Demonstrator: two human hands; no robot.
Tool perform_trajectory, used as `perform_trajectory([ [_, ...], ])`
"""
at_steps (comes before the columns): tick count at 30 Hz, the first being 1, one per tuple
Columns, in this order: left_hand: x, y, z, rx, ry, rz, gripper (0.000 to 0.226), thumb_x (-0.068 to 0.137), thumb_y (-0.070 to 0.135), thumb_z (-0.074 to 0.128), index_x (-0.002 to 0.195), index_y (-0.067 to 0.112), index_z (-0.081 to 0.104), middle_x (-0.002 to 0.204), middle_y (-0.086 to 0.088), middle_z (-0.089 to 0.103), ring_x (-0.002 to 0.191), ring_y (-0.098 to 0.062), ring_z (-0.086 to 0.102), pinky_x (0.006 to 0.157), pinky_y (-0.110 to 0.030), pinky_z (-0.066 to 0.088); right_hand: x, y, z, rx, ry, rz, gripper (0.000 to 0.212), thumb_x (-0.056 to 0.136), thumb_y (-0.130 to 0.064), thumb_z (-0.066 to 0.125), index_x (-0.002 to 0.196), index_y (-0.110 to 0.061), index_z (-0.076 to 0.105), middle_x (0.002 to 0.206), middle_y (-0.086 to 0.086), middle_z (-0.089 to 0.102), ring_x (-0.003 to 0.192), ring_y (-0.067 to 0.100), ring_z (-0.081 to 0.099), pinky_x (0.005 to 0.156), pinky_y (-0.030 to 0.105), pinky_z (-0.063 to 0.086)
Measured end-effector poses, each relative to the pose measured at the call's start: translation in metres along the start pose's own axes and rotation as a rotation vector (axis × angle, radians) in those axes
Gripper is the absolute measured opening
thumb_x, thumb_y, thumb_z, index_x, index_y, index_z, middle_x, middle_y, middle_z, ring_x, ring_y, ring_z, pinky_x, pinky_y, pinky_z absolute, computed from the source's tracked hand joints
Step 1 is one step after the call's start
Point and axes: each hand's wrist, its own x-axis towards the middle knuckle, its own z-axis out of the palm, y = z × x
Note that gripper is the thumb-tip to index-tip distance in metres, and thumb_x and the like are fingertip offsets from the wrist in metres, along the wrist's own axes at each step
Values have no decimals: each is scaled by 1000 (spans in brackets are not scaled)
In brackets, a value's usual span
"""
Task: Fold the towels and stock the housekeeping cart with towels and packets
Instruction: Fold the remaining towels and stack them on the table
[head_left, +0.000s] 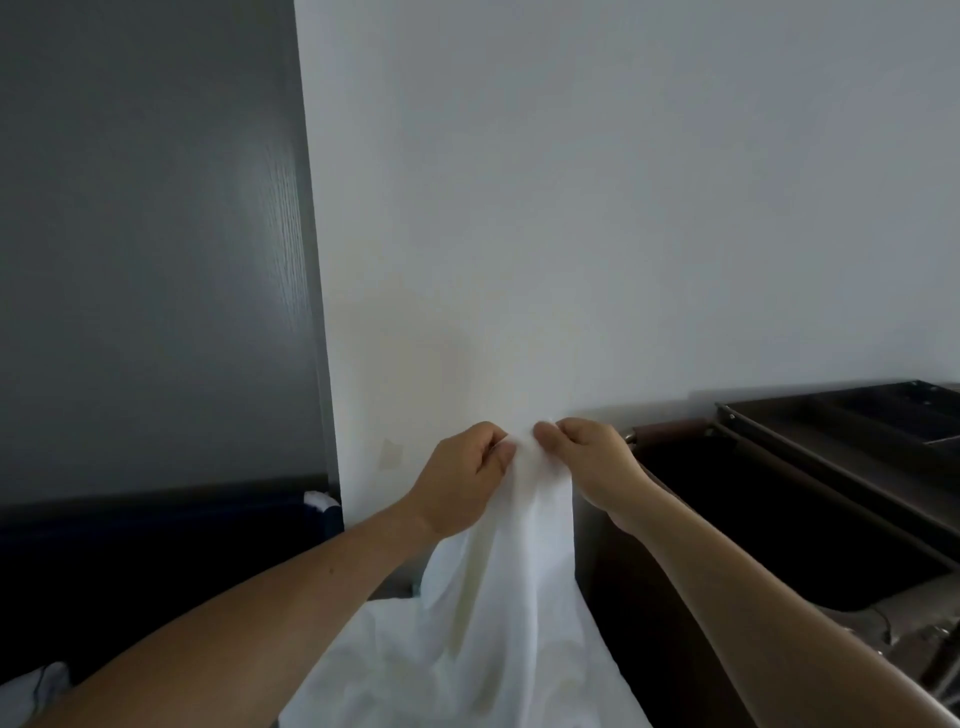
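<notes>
Two hands up side by side, just left of the cart (810, 457). Left hand (467, 478) and right hand (592, 467) each pinch the top edge of a white towel (519, 571), fingers (548, 432) curled on the cloth. Towel hangs down beside the cart. White wall (571, 208) behind the cart; dark panel (156, 260) well left of it.

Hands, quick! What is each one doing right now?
Left hand: closed, pinching the top edge of the white towel.
Right hand: closed, pinching the same towel edge right beside the left.
</notes>
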Motion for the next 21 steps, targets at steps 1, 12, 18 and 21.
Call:
perform_trajectory([
  [1,0,-2,0,3,3,-8,29,103,32,46,95,7,60,73,8,55,61,-1,46,59,-13,37,-1,0,0,18,12,-13,46,98,-37,56,72,1,50,66,2,41,63,14,38,62,32,31],
  [12,-17,-16,-14,-90,111,166,43,93,43,57,131,47,37,118,27,51,88,-4,59,73,-19,52,41,-63,-41,55,373,-276,29,99,-30,54,78,-9,53,60,-8,41,49,1,37,47,18,30],
  [18,-13,-9,-27,123,98,225,36,95,42,59,122,18,58,118,6,55,94,-14,60,82,-31,51,63,-91,-60,32,465,-359,29,100,-31,52,73,-23,50,62,-11,42,50,-2,39,49,18,32],
  [21,-1,-5,-40,115,136,197,21,98,32,56,101,12,62,94,0,58,83,-17,57,78,-40,49,72,-107,-73,-5,495,-380,29,100,-31,52,73,-23,49,64,-10,42,54,0,38,50,16,31],
])
